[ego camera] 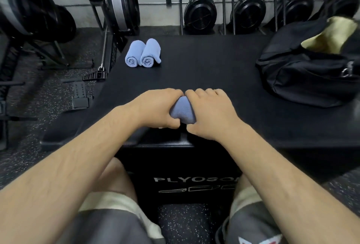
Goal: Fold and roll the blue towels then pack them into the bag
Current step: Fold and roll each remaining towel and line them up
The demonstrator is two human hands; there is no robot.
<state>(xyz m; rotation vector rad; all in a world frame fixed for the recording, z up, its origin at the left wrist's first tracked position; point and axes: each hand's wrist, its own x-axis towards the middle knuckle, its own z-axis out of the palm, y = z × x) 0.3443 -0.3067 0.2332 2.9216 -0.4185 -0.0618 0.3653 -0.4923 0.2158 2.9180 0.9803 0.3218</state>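
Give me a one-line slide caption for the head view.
Both hands, left hand and right hand, grip a blue towel on the black box; two rolled towels and bag wait behind.

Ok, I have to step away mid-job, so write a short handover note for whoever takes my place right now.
Left hand and right hand: both grip the soft blue towel they are rolling, near the front edge of the black padded box.
Done: two rolled blue towels lie side by side, touching, at the box's far left.
The open black fabric bag sits at the far right; no blue towel shows inside.
Left: finish this roll, then pack all three into the bag.
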